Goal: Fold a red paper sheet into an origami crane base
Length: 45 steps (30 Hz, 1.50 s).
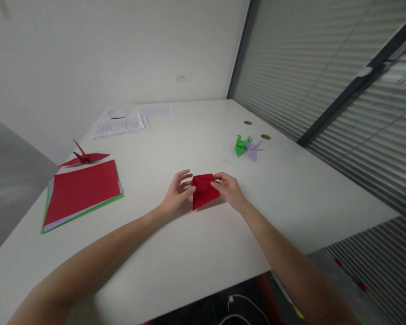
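Note:
A folded piece of red paper (203, 192) is held just above the white table, between both hands. My left hand (178, 190) pinches its left edge between thumb and fingers, the other fingers curled loosely apart. On the opposite side, my right hand (229, 188) grips the upper right edge, thumb on the front face and fingers behind. One pointed corner of the paper hangs down at the lower left. Whatever lies behind the paper is hidden.
On the left lies a stack of coloured sheets (84, 189), red on top, with a red paper crane (84, 157) behind it. Green (241, 145) and purple (253, 150) cranes stand at the right. Printed papers (120, 126) lie at the back. Blinds (325, 81) border the table's right side.

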Motion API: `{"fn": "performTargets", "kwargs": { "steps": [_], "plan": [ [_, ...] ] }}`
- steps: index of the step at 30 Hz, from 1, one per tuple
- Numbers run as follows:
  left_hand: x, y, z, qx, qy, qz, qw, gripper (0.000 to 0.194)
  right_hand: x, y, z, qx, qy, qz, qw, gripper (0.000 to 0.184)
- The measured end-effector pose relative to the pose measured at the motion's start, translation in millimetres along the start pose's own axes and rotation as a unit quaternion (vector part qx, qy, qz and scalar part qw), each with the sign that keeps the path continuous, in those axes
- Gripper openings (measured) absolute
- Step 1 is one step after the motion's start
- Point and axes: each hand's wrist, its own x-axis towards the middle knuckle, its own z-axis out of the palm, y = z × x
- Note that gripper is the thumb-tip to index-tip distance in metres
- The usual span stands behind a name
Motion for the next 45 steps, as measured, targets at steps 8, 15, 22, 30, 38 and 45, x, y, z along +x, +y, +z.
{"fn": "performTargets", "kwargs": {
  "steps": [8,15,22,30,38,45],
  "plan": [
    [0,3,3.6,0.063,0.015,-0.004,0.998,0.039,1,4,-1,-0.025,0.018,0.002,1.000,0.030],
    [-1,2,4.6,0.013,0.005,-0.078,0.997,0.039,-5,1,4,0.008,-0.059,0.018,0.998,0.037],
    [2,0,3.5,-0.027,0.011,-0.076,0.997,0.040,-4,0,4,0.035,-0.097,-0.002,0.995,0.055],
    [-1,4,2.5,-0.035,0.014,-0.080,0.996,0.051,-5,0,7,0.030,-0.094,-0.001,0.995,0.046],
    [-5,3,3.0,-0.015,-0.054,-0.082,0.995,0.067,-1,12,8,-0.029,-0.056,-0.003,0.998,0.036],
    [-1,5,-0.3,-0.088,-0.072,-0.084,0.990,0.046,-3,4,7,-0.041,-0.036,-0.011,0.998,0.041]
  ]
}}
